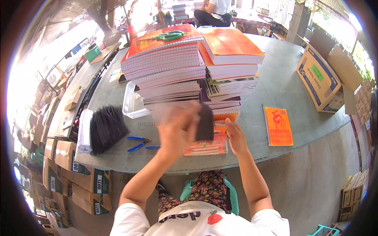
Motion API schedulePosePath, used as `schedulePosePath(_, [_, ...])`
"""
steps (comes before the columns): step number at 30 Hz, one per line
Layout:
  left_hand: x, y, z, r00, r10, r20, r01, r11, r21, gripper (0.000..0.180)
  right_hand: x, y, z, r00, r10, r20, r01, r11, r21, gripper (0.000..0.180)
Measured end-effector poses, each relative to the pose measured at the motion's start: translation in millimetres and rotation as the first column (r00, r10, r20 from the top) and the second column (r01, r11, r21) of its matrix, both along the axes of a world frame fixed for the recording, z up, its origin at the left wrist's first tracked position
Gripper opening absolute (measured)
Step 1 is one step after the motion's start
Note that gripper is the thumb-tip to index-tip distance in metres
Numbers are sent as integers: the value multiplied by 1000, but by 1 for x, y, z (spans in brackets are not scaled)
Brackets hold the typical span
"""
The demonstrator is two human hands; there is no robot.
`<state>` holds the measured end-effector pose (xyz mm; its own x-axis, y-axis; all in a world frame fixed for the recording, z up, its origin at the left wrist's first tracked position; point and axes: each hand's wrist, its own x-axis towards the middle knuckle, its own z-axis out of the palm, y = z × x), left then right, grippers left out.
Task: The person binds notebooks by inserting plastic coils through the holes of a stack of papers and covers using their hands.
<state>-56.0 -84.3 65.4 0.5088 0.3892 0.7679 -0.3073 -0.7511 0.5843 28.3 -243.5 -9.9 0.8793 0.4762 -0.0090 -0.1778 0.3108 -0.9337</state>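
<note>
A grey tabletop (309, 122) over a grey floor (299, 177), cartons (83, 173) at eight o'clock. Notebook stacks (169, 59) block twelve; an open carton (319, 80) stands at two, a black bristly bundle (108, 128) at nine. Centrally, the right grip (236, 137) pinches an orange notebook (220, 129); the left grip (178, 126), blurred, I cannot tell.

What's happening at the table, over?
Left hand blurred, grip unclear. Right hand at an orange notebook's edge. Tall stacks just beyond; blue pliers to the left.
</note>
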Motion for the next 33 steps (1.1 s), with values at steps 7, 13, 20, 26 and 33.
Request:
schedulePosePath(7, [16,-9,-17,943,-118,-311,174,971,161,29,7,1,-7,997,-69,25,67,996,65,35])
schedulePosePath(13, [-53,36,-67,790,-187,-583,314,942,123,32,5,2,3,886,71,458,-12,991,-130,20])
schedulePosePath(20, [-109,175,-129,832,147,-535,-262,954,-147,31,4,6,6,962,119,244,-151,982,116,16])
schedulePosePath(26, [-53,52,-16,999,-10,53,-20,850,526,20,8,0,-10,899,32,436,-60,997,51,25])
schedulePosePath(33, [35,-26,-34,878,-254,-407,446,743,499,20,9,-8,-31,903,1,430,83,981,-177,14])
